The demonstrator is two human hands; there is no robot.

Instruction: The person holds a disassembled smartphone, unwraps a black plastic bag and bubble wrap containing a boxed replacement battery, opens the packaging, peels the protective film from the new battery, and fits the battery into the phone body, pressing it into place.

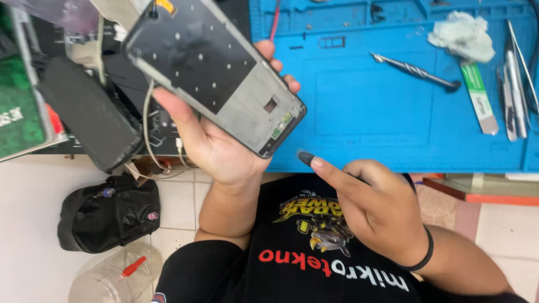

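At the far left, a black bag (109, 219) sits on the tiled floor (33, 224) with a clear plastic jar (112, 278) just beside it, and a dark slab-like device (90, 112) lies on the cluttered bench edge above. The left hand (216, 140) is closed around an opened phone frame (216, 70), thumb on one long edge and fingers wrapped behind the other, holding it tilted up over the edge of the blue work mat (365, 112). The frame's inner side faces the camera, bare and grey at its lower end. Just below that lower corner, apart from it, the right hand (379, 210) pinches a small dark pry tool (306, 158), whose tip points up at the frame without touching it. Further right on the mat lie a twisted metal screwdriver (415, 72), a crumpled white cloth (463, 35), a flat green-and-white strip (479, 96) and tweezers (514, 84). The step in hand looks like working at the frame's lower end with the tool; the next move would call for a steady left grip and a careful approach of the tip to the edge
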